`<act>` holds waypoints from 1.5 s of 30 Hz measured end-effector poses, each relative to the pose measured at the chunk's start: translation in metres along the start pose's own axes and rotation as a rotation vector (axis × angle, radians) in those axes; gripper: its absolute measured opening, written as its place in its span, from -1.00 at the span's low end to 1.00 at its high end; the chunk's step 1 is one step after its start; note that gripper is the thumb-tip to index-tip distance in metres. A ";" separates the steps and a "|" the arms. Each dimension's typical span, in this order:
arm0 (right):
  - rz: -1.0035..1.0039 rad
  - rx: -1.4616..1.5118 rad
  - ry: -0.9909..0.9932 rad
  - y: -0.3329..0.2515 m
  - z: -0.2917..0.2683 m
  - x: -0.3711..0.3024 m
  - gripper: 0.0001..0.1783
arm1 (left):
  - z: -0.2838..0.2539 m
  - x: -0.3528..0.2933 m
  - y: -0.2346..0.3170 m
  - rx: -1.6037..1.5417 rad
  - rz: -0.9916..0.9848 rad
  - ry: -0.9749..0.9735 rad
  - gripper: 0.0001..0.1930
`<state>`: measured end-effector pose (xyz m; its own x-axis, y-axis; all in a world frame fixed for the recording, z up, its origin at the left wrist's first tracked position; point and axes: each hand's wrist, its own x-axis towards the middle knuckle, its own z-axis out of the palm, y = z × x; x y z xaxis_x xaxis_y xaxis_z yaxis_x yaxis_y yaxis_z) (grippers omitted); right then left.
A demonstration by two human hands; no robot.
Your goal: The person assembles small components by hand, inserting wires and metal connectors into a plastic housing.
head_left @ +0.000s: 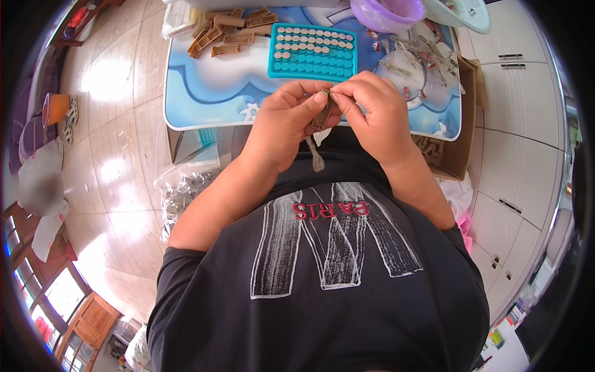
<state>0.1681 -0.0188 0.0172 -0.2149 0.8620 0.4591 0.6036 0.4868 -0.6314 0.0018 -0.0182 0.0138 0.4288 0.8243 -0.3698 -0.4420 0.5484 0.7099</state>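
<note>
My left hand is closed around a small brown plastic housing, held tilted in front of my chest at the table's near edge. Thumb and forefinger of my right hand are pinched together at the housing's upper end. What they grip there is too small to make out. Below the left fingers hangs a pale grey bundled cord; its upper end is hidden by the hand. Just beyond my hands lies a teal tray with rows of round recesses, its farther rows filled with whitish discs.
Several brown housings lie piled at the back left of the blue patterned table. Wired small parts spread at the right, near a purple basin. A cardboard box stands right; a clear bag of parts sits left.
</note>
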 end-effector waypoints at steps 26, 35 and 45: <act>-0.238 -0.287 0.035 0.036 0.063 0.062 -0.91 | -0.051 0.009 0.019 -0.168 0.130 0.135 -0.76; -0.242 -0.088 0.065 0.022 0.057 0.063 -0.90 | -0.059 0.014 0.022 -0.210 0.126 0.158 -0.79; -0.276 -0.053 0.003 0.005 0.063 0.056 -0.87 | -0.061 0.013 0.018 -0.186 0.149 0.144 -0.81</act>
<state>0.1110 0.0406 0.0004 -0.3744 0.6971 0.6115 0.5616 0.6952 -0.4487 -0.0485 0.0105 -0.0146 0.2378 0.9019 -0.3607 -0.6343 0.4254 0.6455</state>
